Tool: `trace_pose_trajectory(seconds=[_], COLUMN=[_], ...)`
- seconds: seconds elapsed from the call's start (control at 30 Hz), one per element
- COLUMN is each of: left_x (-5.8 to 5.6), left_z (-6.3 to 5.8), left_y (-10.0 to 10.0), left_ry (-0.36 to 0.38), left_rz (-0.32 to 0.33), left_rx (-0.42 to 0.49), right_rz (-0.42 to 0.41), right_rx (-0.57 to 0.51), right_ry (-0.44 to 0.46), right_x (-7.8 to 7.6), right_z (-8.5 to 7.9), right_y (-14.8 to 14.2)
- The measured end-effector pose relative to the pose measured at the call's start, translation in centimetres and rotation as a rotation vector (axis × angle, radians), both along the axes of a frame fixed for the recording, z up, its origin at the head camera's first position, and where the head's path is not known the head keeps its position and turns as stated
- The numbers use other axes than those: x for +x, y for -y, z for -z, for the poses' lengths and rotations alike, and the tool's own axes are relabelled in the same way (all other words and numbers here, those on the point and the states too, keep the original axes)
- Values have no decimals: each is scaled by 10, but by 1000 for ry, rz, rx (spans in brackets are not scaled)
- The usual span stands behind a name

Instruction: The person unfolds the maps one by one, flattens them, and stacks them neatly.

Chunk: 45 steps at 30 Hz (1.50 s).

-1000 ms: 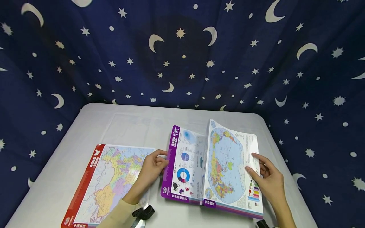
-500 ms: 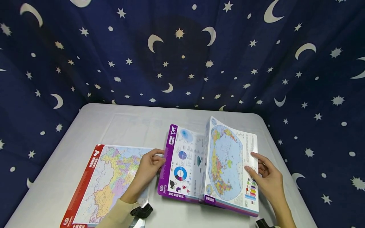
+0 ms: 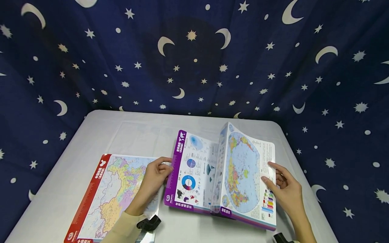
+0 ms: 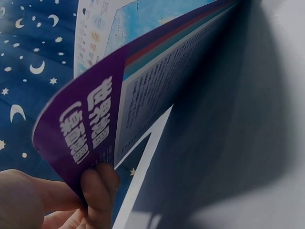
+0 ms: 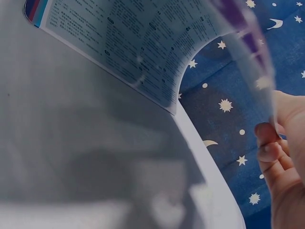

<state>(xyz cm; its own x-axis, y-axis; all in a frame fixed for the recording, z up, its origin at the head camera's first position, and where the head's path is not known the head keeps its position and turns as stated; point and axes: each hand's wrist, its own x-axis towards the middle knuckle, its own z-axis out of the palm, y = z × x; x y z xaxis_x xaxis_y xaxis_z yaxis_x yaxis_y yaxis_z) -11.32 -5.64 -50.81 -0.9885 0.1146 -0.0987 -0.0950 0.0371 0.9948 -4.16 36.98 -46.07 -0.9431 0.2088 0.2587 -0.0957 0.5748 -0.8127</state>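
Note:
A folded, glossy world map [image 3: 243, 172] with a purple border stands partly unfolded, raised off the table. My left hand [image 3: 153, 179] pinches its purple left edge between thumb and fingers. My right hand [image 3: 287, 194] grips the opposite edge, the thumb lying on the printed face. In the left wrist view, the purple corner [image 4: 90, 124] sits between my fingers, and stacked coloured panel edges show behind it. The right wrist view catches a panel of small print [image 5: 128, 47] on the underside, bending toward my right hand. Some inner folds are hidden.
A red-edged map of China [image 3: 118, 189] lies flat at the left, partly under my left forearm. The white table [image 3: 136, 135] has rounded far corners. A dark blue curtain [image 3: 194, 74] with moons and stars hangs behind and at both sides.
My left hand has moved left, carrying the purple edge along. The fold between the panels has spread, and the right panel's far upper corner has risen. My right hand has hardly moved.

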Motion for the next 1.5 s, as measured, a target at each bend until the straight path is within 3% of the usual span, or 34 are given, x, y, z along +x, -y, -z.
trace_pose_trajectory(seconds=[0.6,0.87,1.03,1.27,1.5], left_x=[-4,-8,-8,-10,-10], left_z=[-5,-6,-7,-5,-7], left_y=[10,13,14,17,21], left_ry=[5,-12,-32,-28,-41], left_rz=[-11,-30,-48,-64,-75], left_rx=[-33,-64,-48,-51,-54], right_rz=[-35,-6,-11,-16,-11], right_rx=[-17,-16,8,5,-2], right_ry=[-36,-39,-60,-58,-33], right_x=[-2,-10,-13,-16,-12], right_z=[3,25,29,25,1], right_y=[-7,-22,-28,-27,-12])
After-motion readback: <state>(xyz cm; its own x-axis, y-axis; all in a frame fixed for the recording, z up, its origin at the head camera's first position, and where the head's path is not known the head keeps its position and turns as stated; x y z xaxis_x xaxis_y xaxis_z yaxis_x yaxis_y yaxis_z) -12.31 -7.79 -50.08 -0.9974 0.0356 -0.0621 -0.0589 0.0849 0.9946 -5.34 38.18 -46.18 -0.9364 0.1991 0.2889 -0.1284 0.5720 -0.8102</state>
